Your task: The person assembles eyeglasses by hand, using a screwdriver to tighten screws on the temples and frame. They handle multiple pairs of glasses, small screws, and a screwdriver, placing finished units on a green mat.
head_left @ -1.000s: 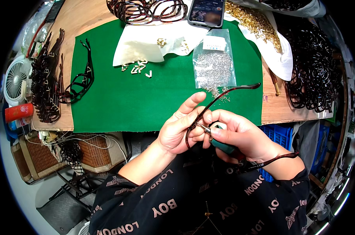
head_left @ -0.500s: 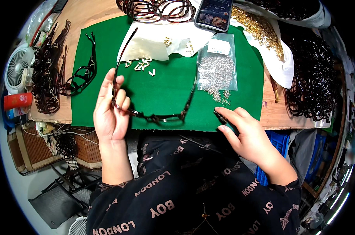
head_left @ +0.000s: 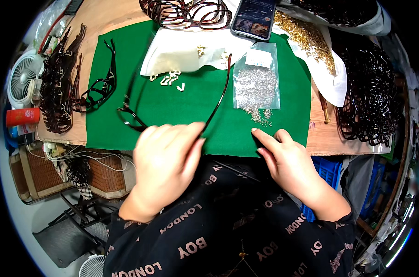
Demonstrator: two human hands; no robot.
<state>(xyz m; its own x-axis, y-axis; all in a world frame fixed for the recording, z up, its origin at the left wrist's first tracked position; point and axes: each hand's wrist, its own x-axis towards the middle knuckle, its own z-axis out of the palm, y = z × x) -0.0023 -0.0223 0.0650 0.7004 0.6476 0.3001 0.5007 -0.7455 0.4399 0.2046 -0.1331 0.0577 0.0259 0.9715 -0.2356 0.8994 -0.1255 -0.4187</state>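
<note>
My left hand (head_left: 168,150) is closed on a dark eyeglass frame (head_left: 221,99), back of the hand up. One temple rises clearly to the right of the fingers; the other temple and a rim, at left, are blurred, and the hand hides the middle. My right hand (head_left: 290,161) is at the front edge of the green mat (head_left: 172,108), fingers curled, index finger stretched toward a spill of tiny silver screw-like parts (head_left: 258,115). What it holds between thumb and fingers is hidden. Those parts lie below a clear plastic bag (head_left: 257,87) filled with more of them.
Small V-shaped metal pieces (head_left: 170,78) lie by white paper (head_left: 170,53). Another dark eyeglass frame (head_left: 98,90) rests at left; a stack of frames (head_left: 191,14) and a phone (head_left: 253,18) are at the back. Gold parts (head_left: 306,37), a screwdriver (head_left: 325,108) and dark frame pieces (head_left: 366,92) are at right.
My left hand has turned from palm up to back up and moved right, swinging the eyeglass frame round. The dark tool-like thing seen in my right hand is now hidden.
</note>
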